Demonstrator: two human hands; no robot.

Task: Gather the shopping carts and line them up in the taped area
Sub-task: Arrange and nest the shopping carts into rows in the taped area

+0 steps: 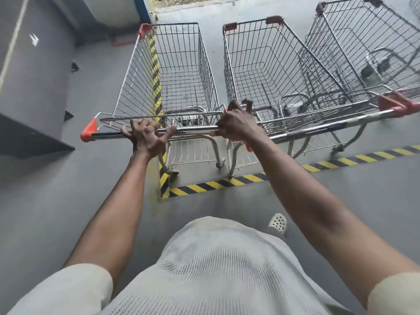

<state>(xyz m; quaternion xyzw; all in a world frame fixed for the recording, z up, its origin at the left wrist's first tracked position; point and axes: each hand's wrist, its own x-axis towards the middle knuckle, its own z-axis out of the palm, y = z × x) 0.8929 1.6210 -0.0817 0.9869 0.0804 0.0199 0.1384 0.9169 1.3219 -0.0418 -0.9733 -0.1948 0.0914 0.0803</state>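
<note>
Three wire shopping carts with orange corner caps stand side by side inside the yellow-black floor tape (204,186). The left cart (181,71) is right in front of me, and its left rear wheel sits on the side strip of tape. My left hand (145,138) grips the left cart's handle bar (197,129) near the orange end cap. My right hand (236,123) holds the bar's right end with palm and thumb, its fingers raised and curled. The middle cart (261,64) and the right cart (363,42) stand close by, untouched.
A dark grey wall and a low dark ledge (29,137) close off the left side. A blue post (142,7) stands at the far end. My shoe (278,222) is on the grey floor behind the front tape line.
</note>
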